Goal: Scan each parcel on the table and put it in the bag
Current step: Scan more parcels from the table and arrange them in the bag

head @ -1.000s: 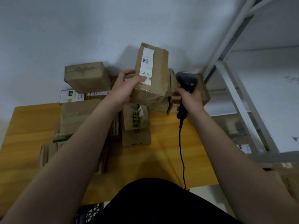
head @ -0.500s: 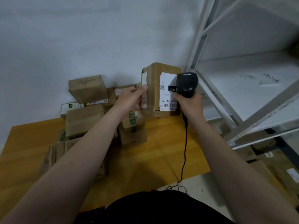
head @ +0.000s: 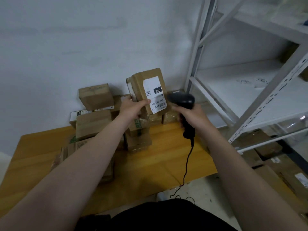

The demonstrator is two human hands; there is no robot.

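My left hand [head: 133, 108] grips a brown cardboard parcel [head: 139, 84] and holds it upright above the table, its white label [head: 154, 94] with a barcode turned toward me. My right hand [head: 191, 116] grips the handle of a black barcode scanner [head: 182, 100], whose head sits just right of the label. Several more brown parcels [head: 95, 124] lie piled on the wooden table [head: 158, 164] against the wall. No bag shows in view.
A white metal shelf rack [head: 241, 84] stands at the right, with cardboard boxes [head: 270, 157] on the floor beneath it. The scanner's cord [head: 187, 164] hangs down over the table's front edge. A white wall rises behind the pile.
The parcel has been turned so a different, larger label faces me. The scanner has moved from covering the label to just right of it. My view has swung right toward the shelf.
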